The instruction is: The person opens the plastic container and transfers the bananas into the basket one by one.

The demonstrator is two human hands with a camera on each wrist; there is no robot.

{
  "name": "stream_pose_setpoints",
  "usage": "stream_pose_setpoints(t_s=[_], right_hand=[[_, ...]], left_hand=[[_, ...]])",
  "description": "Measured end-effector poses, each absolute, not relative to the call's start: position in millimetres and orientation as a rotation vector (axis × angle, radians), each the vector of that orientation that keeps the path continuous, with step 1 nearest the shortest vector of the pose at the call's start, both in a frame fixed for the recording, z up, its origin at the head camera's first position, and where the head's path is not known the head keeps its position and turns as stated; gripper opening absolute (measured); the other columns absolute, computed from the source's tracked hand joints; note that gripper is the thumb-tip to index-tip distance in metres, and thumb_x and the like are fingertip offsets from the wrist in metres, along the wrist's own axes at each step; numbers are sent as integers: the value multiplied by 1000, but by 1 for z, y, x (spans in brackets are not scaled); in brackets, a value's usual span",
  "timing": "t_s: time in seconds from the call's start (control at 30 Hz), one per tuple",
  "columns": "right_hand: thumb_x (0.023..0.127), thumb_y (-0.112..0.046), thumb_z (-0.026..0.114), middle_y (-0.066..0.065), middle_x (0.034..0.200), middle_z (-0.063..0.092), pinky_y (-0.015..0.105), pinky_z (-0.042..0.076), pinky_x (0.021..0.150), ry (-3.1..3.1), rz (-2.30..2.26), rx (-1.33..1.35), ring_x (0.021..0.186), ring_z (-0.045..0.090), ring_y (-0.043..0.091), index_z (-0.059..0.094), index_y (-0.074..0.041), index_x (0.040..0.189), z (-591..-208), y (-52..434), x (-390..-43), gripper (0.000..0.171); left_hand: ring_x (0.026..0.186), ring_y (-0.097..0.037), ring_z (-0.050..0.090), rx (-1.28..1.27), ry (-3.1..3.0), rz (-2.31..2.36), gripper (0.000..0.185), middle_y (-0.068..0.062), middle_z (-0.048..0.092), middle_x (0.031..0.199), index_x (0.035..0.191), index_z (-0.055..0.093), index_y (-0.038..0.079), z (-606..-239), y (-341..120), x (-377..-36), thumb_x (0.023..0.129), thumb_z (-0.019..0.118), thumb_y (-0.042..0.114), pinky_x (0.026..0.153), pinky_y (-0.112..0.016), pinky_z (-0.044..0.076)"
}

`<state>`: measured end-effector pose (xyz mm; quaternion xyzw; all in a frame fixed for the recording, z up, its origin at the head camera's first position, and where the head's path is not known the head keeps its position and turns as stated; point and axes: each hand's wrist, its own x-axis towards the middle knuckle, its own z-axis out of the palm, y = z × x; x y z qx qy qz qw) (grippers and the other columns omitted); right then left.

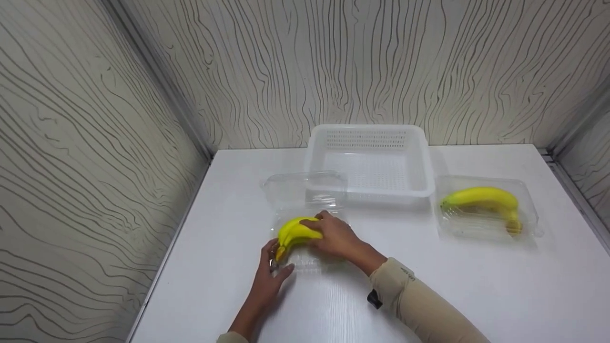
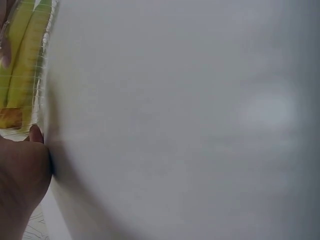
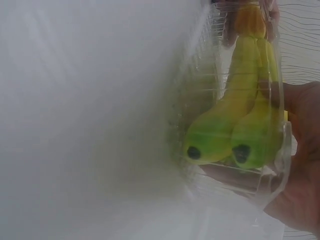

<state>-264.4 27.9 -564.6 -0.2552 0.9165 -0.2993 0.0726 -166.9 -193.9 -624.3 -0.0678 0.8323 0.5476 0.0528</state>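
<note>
A bunch of yellow bananas (image 1: 296, 231) lies in the base of a clear plastic clamshell box (image 1: 305, 263), its lid (image 1: 305, 188) folded open toward the back. My right hand (image 1: 336, 238) reaches over the box and grips the bananas by their right part. In the right wrist view, two green banana tips (image 3: 215, 137) with dark ends show through the clear wall. My left hand (image 1: 271, 271) holds the box's near left corner, thumb at the front edge and fingers along the left side, close to the brown stem (image 1: 280, 253).
A white plastic basket (image 1: 313, 157) with perforated walls stands at the back, and the open lid overlaps its front left corner in the head view. To the right, another clear box (image 1: 462, 226) contains a banana (image 1: 481, 194). Wood-patterned panels (image 1: 310, 71) enclose the white table (image 1: 214, 214).
</note>
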Motion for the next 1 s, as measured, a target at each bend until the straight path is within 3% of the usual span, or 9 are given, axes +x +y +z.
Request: stream_pose_setpoints(t_s=[0.53,1.0], right_hand=[[97,-29,74,18,131,66,59,58,94,2801,-906,-797,110,69,40,69,-26,145,-566,30,-266,49],[97,-30,77,18,140,64,60,56,104,2803,-994,-740,121,68,41,65,-31,148,-559,35,-261,53]], left_hand=[[162,-41,33,-223,2549,1633,81,-13,35,174,162,28,31,-623,-191,-172,97,76,34,128,-69,30],[164,-41,30,-248,2529,1634,82,-9,30,177,163,27,31,-623,-191,-168,97,76,36,128,-71,29]])
